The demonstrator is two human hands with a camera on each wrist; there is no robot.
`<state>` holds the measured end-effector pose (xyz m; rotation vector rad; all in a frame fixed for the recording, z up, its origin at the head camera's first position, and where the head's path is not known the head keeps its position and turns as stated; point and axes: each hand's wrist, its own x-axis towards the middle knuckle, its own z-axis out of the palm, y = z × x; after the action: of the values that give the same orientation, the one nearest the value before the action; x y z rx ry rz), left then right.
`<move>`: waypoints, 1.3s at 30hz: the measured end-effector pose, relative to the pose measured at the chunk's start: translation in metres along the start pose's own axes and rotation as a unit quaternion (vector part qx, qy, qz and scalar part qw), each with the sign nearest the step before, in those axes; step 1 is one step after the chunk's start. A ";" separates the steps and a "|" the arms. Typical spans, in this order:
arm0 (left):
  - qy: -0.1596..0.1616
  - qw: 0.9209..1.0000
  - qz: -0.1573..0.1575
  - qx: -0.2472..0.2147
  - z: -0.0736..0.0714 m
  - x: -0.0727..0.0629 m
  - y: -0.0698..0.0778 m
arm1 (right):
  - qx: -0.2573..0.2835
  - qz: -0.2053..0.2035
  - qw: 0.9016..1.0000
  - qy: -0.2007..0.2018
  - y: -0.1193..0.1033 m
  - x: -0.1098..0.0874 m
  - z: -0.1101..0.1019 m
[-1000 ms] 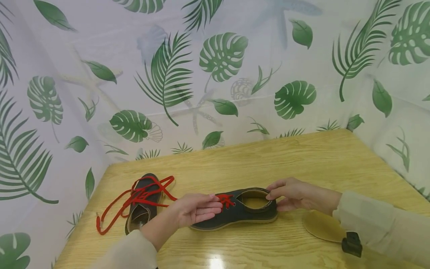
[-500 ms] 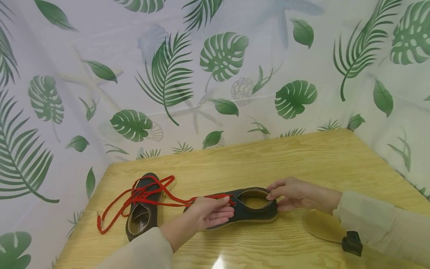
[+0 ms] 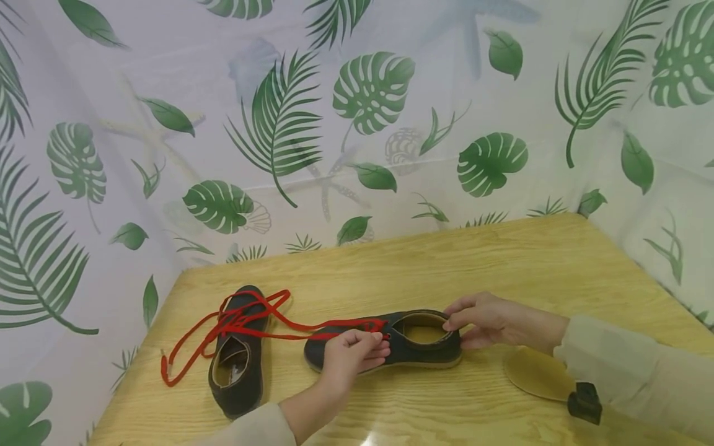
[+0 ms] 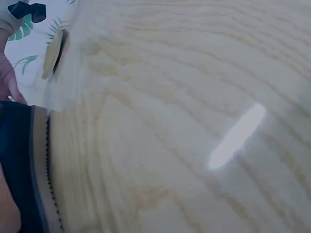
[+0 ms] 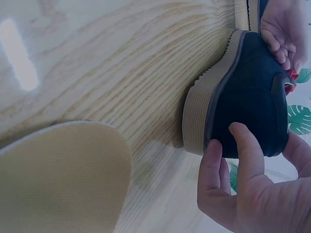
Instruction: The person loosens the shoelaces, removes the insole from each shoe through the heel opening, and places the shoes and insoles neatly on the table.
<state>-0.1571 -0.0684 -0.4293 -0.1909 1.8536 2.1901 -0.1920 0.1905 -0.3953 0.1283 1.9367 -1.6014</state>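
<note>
A dark navy low shoe (image 3: 413, 356) with a light sole lies sideways on the table, its toe to the left. My right hand (image 3: 488, 319) grips its heel, thumb at the opening's rim and fingers on the back, as the right wrist view shows on the shoe's heel (image 5: 248, 102). Over the front of the shoe, my left hand (image 3: 354, 353) pinches the red shoelace (image 3: 346, 322) near the eyelets with curled fingers. From there the laces run left toward a second dark shoe (image 3: 245, 384). The left wrist view shows mostly table and the shoe's side (image 4: 17, 131).
A tan insole (image 3: 532, 375) lies on the wooden table (image 3: 502, 260) under the right forearm. Looped red laces (image 3: 192, 353) spread over and beside the second shoe. A leaf-printed cloth (image 3: 368, 136) hangs behind the table. A small black device (image 3: 584, 402) sits on the right wrist.
My left hand has moved right along the shoe, and its extended fingers have curled in at the lace. More of the laces and toe now shows. The right hand stays at the heel.
</note>
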 end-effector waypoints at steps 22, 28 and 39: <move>-0.043 0.990 -0.111 0.077 -0.011 0.016 0.029 | 0.001 0.007 1.000 0.005 0.002 0.000 0.000; -0.062 0.992 0.084 0.069 -0.015 0.005 0.004 | -0.007 0.003 1.000 0.005 0.000 -0.001 0.000; -0.037 0.996 0.063 0.053 -0.015 0.007 0.002 | -0.007 0.000 1.000 0.007 0.002 -0.001 0.002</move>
<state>-0.1650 -0.0831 -0.4322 0.0293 1.9845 2.1397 -0.1898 0.1890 -0.3963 0.1336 1.9590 -1.5907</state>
